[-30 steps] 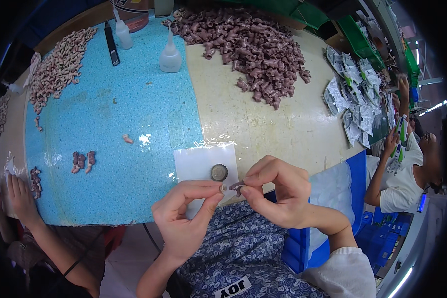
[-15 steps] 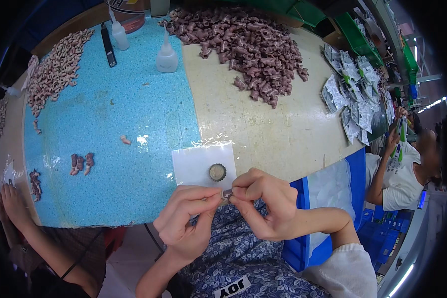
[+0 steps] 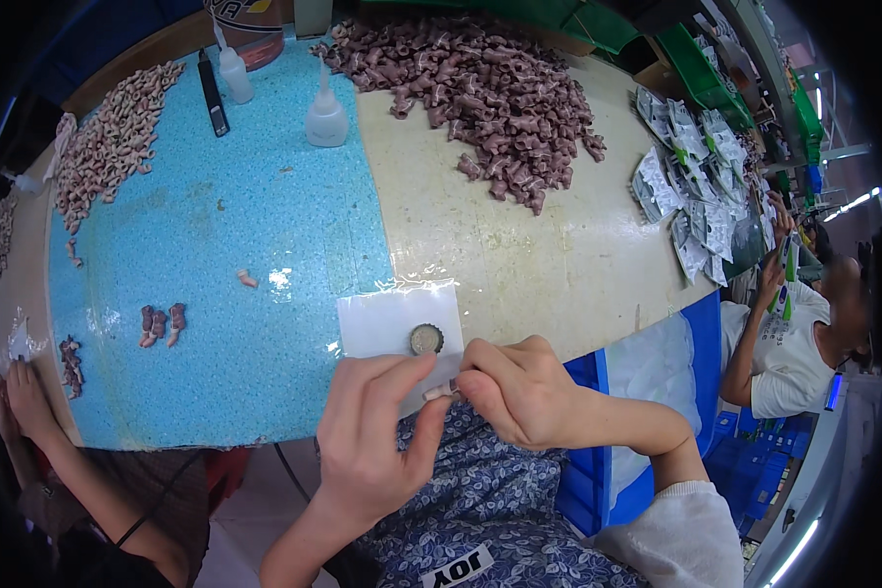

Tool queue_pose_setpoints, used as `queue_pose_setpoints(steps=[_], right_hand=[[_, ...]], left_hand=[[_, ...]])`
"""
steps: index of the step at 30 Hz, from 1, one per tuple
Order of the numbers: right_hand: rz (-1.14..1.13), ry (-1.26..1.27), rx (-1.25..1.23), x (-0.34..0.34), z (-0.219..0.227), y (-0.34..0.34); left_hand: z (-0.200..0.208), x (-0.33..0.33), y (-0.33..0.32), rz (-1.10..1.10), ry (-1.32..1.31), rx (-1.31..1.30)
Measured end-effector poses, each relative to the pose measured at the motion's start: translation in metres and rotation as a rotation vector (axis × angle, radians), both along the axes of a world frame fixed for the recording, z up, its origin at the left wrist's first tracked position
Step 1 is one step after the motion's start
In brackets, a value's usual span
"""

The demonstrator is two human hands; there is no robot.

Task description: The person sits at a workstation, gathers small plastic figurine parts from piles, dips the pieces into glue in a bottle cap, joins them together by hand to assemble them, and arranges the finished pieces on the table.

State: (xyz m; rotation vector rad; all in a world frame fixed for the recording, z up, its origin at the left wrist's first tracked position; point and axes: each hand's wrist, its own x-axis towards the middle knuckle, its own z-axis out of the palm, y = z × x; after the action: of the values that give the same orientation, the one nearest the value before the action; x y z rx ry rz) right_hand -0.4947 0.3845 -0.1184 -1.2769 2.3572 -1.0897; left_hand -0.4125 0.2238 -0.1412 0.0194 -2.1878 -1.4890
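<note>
My right hand (image 3: 521, 397) pinches a small pale moulded piece (image 3: 439, 391) at the table's near edge; its far end is hidden in the fingers. Right beside it is my left hand (image 3: 377, 421), with thumb and forefinger spread apart and the thumb tip close to the pale piece. I cannot tell whether that thumb touches it. Just beyond both hands, a ridged bottle cap (image 3: 426, 339) rests on a white sheet (image 3: 372, 323). To the left, several two-tone brown and pale pieces (image 3: 161, 324) lie in a short row on the blue mat (image 3: 265, 216).
A large heap of brown moulded pieces (image 3: 500, 108) covers the far middle. Pale pieces (image 3: 113, 142) are piled at far left. Squeeze bottles (image 3: 326, 122) and a black tool (image 3: 213, 93) stand and lie behind. Silver packets (image 3: 691, 186), a blue crate (image 3: 657, 392) and co-workers flank me.
My left thumb and forefinger have parted from their pinch at the piece. The right hand has turned slightly, and the piece's pale end now shows between the hands.
</note>
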Motion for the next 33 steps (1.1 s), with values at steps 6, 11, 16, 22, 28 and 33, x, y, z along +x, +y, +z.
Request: queue_pose_setpoints(steps=[6,11,16,22,28,33], right_hand=[[-0.014,-0.061,-0.038,0.010,0.000,0.000],[-0.045,-0.047,-0.109,0.019,-0.003,-0.002],[-0.063,0.014,-0.087,0.024,-0.002,-0.006],[-0.182,0.015,0.054,-0.025,0.009,-0.026],[-0.357,0.701,0.323,-0.121,-0.026,-0.028],[-0.394,0.635,0.342,-0.120,-0.034,-0.027]], left_hand=[[0.008,0.000,-0.008,-0.238,-0.057,-0.350],[0.004,-0.003,-0.007,-0.291,0.031,-0.211],[0.001,0.000,-0.013,-0.319,0.020,-0.194],[-0.006,0.019,-0.057,-0.090,-0.152,-0.344],[-0.022,0.031,-0.134,0.409,-0.449,-0.601],[0.003,0.016,-0.125,0.554,-0.630,-0.593]])
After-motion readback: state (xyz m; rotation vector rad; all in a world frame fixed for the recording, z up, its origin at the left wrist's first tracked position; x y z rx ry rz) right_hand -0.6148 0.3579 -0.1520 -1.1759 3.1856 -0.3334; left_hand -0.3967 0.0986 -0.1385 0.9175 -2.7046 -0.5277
